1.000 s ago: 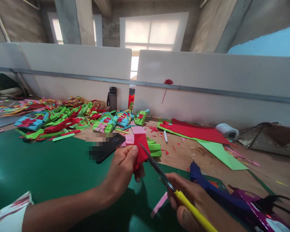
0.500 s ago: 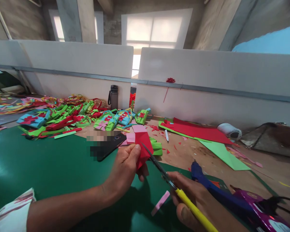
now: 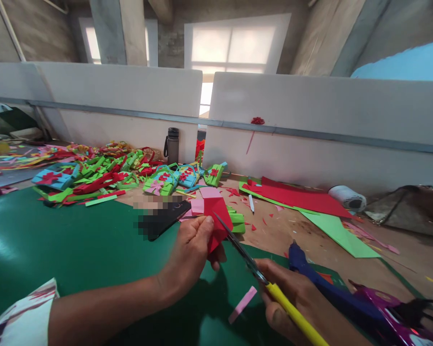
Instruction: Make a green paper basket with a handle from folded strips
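Between its thumb and fingers, my left hand (image 3: pixel 193 245) pinches a piece of red paper (image 3: pixel 216 211) above the green mat. My right hand (image 3: pixel 292 293) is closed round the yellow handle of a pair of scissors (image 3: pixel 252 264). The scissors' blades lie across the red paper, with the tip near its middle; I cannot tell whether they are cutting into it. Just behind the paper are pink paper pieces (image 3: pixel 197 206) and a folded green paper piece (image 3: pixel 237 222). A pink paper strip (image 3: pixel 242 304) lies on the mat below the blades.
A dark phone (image 3: pixel 169 220) lies left of the paper. To the right are a blue glue gun (image 3: pixel 310 274), a white marker (image 3: pixel 251 203) and red paper sheets (image 3: pixel 299 196). Green and red paper crafts (image 3: pixel 101 170) are heaped at back left near a grey bottle (image 3: pixel 172 146).
The whole view has shifted slightly, so things sit a little further right. Both hands keep nearly the same pose, with the scissors still across the red paper.
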### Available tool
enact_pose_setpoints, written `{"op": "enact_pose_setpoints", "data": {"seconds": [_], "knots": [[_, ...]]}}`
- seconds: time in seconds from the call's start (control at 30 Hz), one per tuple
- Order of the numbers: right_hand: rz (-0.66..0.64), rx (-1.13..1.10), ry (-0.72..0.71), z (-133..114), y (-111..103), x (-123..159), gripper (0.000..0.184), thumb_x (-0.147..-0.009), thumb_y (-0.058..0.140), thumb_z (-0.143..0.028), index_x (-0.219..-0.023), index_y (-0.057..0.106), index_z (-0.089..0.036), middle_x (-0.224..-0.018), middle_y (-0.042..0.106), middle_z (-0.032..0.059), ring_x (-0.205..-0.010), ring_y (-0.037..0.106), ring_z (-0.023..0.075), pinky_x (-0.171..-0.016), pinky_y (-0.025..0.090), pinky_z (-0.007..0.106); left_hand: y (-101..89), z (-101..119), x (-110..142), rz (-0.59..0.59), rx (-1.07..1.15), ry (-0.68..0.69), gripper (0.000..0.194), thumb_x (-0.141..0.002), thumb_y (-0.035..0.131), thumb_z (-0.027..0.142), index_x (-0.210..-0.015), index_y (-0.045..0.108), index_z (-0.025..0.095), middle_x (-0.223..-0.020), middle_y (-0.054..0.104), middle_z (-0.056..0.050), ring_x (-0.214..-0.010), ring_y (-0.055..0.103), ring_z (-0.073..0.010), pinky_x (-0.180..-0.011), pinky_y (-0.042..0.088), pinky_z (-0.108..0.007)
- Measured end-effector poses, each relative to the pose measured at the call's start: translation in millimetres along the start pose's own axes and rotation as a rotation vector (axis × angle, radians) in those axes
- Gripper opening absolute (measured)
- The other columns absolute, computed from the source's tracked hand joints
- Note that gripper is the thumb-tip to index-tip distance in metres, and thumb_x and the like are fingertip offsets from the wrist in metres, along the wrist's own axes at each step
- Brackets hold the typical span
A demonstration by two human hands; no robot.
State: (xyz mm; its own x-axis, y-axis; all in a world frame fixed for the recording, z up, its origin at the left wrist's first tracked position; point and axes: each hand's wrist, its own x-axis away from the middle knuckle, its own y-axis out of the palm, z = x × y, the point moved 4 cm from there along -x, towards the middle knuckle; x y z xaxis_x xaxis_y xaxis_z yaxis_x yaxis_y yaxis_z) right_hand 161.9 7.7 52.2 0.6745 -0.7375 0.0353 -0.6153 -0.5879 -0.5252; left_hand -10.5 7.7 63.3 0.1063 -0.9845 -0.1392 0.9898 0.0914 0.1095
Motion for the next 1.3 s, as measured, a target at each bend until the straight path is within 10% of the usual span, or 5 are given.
{"op": "enact_pose_setpoints", "data": {"seconds": [0.73, 1.3], "knots": [[0.076, -0.037, 0.012, 1, 3, -3, 0.067, -0.064, 0.049, -0.08, -0.092, 0.056, -0.019, -0.055, 0.03, -0.0068, -0.05, 0.022, 0.0084, -0.046, 0.022, 0.023, 2.4, 2, 0, 0.002, 0.023, -0.022, 0.039, -0.082, 0.044, 0.05, -0.066, 0.052, 0.015, -0.046, 0.057, -0.001, -0.035, 0.048, -0.0099, -0.039, 0.038, -0.02], [0.165, 0.09, -0.08, 42, 5, -4, 0.039, -0.077, 0.059, -0.052, -0.101, 0.057, -0.022, -0.073, 0.054, 0.0002, -0.063, 0.049, 0.0137, -0.051, 0.041, 0.018, 0.6, -1, 2, -0.034, 0.064, -0.003, 0.036, -0.086, 0.043, 0.044, -0.069, 0.054, 0.014, -0.047, 0.058, -0.002, -0.037, 0.05, -0.0102, -0.039, 0.04, -0.02]]}}
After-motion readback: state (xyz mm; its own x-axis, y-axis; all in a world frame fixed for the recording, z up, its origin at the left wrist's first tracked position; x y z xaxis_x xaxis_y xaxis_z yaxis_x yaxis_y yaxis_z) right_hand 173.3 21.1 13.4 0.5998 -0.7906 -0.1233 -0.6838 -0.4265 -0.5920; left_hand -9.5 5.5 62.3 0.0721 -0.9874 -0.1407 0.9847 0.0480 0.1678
